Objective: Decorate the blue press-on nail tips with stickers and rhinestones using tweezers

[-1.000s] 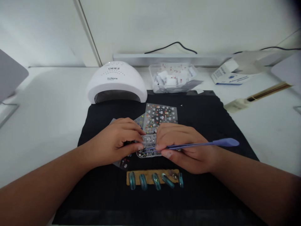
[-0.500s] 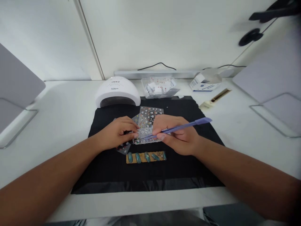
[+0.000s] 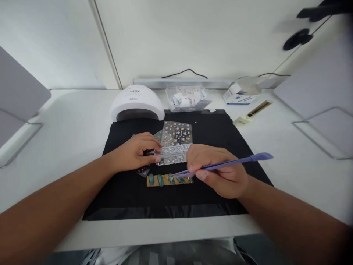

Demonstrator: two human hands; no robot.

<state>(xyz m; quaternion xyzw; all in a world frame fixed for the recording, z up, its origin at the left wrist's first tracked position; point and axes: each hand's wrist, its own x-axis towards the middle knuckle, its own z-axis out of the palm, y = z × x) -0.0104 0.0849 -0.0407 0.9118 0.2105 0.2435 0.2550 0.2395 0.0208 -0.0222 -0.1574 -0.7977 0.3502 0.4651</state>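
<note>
Purple tweezers [image 3: 231, 162] are pinched in my right hand [image 3: 220, 173], their tips at the middle one of several teal press-on nails [image 3: 160, 180]. Whether a tiny stone sits between the tips is too small to tell. The nails are fixed in a row on a tan strip [image 3: 166, 180]. Just behind it lies a clear compartment case [image 3: 174, 159] of small rhinestones, its right end partly covered by my right hand. My left hand [image 3: 140, 151] grips the case's left end between thumb and fingers.
Nail sticker sheets [image 3: 176, 133] lie behind the case on a black mat [image 3: 217, 132]. At the back stand a white nail lamp [image 3: 138, 101], a clear tub of packets [image 3: 186, 99] and an opened white box [image 3: 242, 94]. A cream-and-gold item [image 3: 253, 113] rests at the right.
My right hand has moved the tweezers from the rhinestone case toward me, down to the middle nail. My left hand stays on the case. The whole view has shifted slightly.
</note>
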